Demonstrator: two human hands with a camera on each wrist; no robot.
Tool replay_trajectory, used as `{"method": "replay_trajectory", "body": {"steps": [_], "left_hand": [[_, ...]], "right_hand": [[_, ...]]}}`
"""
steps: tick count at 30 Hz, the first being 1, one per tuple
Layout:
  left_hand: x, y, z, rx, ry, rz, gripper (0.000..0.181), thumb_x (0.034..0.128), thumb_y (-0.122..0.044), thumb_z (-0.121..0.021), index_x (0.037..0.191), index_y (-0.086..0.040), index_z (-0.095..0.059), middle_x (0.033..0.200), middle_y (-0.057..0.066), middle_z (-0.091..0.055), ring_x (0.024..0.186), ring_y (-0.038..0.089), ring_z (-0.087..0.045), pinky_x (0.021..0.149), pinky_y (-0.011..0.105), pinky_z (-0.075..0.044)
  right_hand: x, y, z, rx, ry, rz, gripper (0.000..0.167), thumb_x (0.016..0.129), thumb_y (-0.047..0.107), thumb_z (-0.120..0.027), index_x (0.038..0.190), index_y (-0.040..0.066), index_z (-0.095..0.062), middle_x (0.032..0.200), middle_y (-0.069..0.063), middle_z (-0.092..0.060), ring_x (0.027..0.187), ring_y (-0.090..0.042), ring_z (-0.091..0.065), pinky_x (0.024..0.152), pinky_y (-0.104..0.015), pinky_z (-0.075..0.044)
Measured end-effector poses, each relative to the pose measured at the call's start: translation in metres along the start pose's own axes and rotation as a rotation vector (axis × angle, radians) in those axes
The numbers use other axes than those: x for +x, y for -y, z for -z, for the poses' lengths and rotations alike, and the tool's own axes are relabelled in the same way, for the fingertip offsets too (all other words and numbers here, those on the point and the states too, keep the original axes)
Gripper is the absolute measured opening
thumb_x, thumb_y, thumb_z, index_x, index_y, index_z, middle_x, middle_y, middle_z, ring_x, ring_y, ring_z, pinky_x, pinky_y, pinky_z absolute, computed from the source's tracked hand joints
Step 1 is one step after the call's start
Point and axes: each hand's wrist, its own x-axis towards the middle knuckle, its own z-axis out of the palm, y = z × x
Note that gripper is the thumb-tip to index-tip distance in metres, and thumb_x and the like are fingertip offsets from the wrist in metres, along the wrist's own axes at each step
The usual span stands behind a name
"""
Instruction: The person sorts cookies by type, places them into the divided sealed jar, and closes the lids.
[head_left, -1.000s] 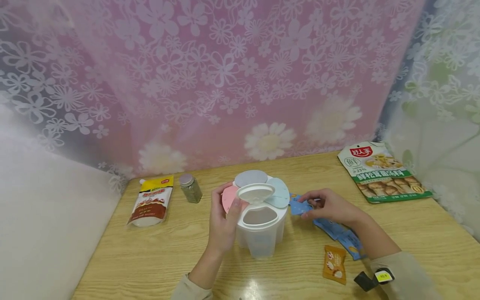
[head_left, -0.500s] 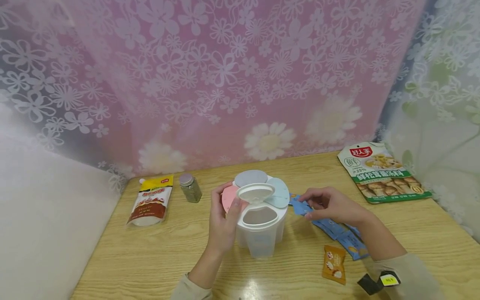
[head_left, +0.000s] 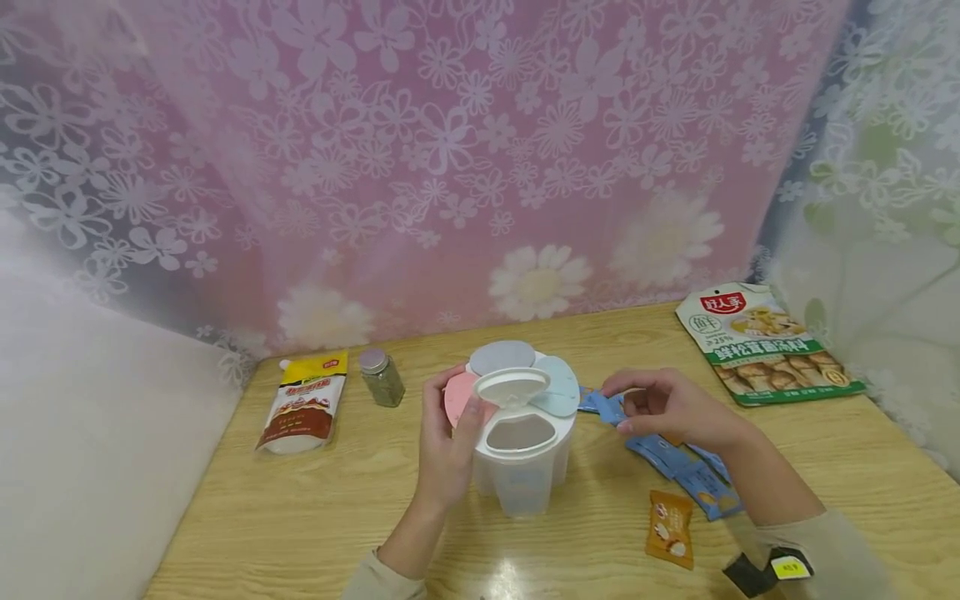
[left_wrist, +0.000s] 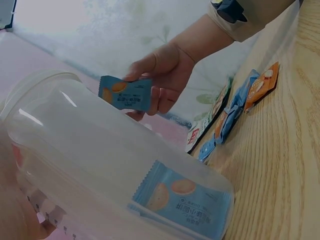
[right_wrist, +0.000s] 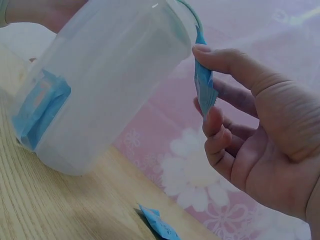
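My left hand (head_left: 447, 446) grips the side of a translucent storage container (head_left: 522, 487), thumb near its pink lid. The container stands on the table with its white front flap (head_left: 512, 386) raised above an open compartment. In the left wrist view, a blue biscuit packet (left_wrist: 182, 202) lies at the bottom inside. To the right of the container, my right hand (head_left: 678, 408) pinches another blue biscuit packet (left_wrist: 125, 93) between thumb and fingers. The right wrist view shows that held packet (right_wrist: 204, 85) almost edge-on, close by the container's rim.
Several blue packets (head_left: 705, 487) lie below my right hand, and an orange packet (head_left: 670, 529) sits nearer the front. A green-and-white mushroom pouch (head_left: 772, 350) is at the back right. A spice jar (head_left: 381, 377) and a brown-and-yellow pouch (head_left: 303, 404) stand at the left.
My right hand has shifted slightly to the right, and the packet it pinches has turned, showing a narrower side. The left hand and container have stayed in place.
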Motion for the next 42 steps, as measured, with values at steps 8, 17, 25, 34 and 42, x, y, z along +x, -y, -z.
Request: {"method": "replay_trajectory", "body": {"steps": [8,17,25,34,42], "left_hand": [[-0.001,0.002,0.001,-0.002,0.0,-0.003,0.04,0.0991,-0.008,-0.052,0.137,-0.003,-0.042,0.124,0.012,-0.057,0.11,0.015,-0.06,0.092,0.026,-0.052],[0.002,0.0,0.002,0.012,0.01,-0.002,0.041,0.0993,-0.01,-0.052,0.138,-0.004,-0.042,0.124,0.011,-0.056,0.111,0.016,-0.059,0.093,0.027,-0.052],[0.002,-0.001,0.002,0.027,0.008,0.007,0.041,0.0991,-0.012,-0.053,0.138,-0.005,-0.041,0.126,0.011,-0.056,0.112,0.016,-0.059,0.096,0.027,-0.051],[0.002,-0.001,0.001,0.043,-0.004,0.007,0.041,0.0989,-0.013,-0.053,0.138,-0.005,-0.042,0.127,0.01,-0.056,0.113,0.016,-0.058,0.097,0.027,-0.05],[0.003,0.001,0.002,0.037,0.0,0.004,0.041,0.0986,-0.012,-0.053,0.138,-0.005,-0.042,0.127,0.011,-0.056,0.113,0.016,-0.059,0.096,0.026,-0.051]], "right_hand": [[-0.005,0.022,-0.007,0.076,-0.04,0.045,0.036,0.09,-0.016,-0.058,0.121,0.0,-0.058,0.081,0.004,-0.055,0.06,-0.023,-0.039,0.048,-0.039,-0.036],[-0.004,0.036,-0.013,0.162,-0.017,0.068,0.027,0.089,-0.017,-0.06,0.108,0.001,-0.064,0.091,0.002,-0.063,0.063,-0.017,-0.05,0.05,-0.037,-0.044],[0.001,0.049,-0.015,0.2,-0.02,0.03,0.025,0.094,-0.015,-0.053,0.106,0.0,-0.068,0.091,0.001,-0.072,0.067,-0.013,-0.064,0.059,-0.032,-0.054],[0.009,0.069,-0.027,0.162,-0.039,0.07,0.022,0.093,-0.017,-0.053,0.096,0.001,-0.066,0.082,-0.003,-0.072,0.065,-0.016,-0.068,0.058,-0.034,-0.058],[0.022,0.086,-0.049,0.023,-0.142,0.033,0.022,0.09,-0.009,-0.064,0.106,0.005,-0.069,0.082,-0.001,-0.074,0.062,-0.021,-0.07,0.054,-0.035,-0.055]]}}
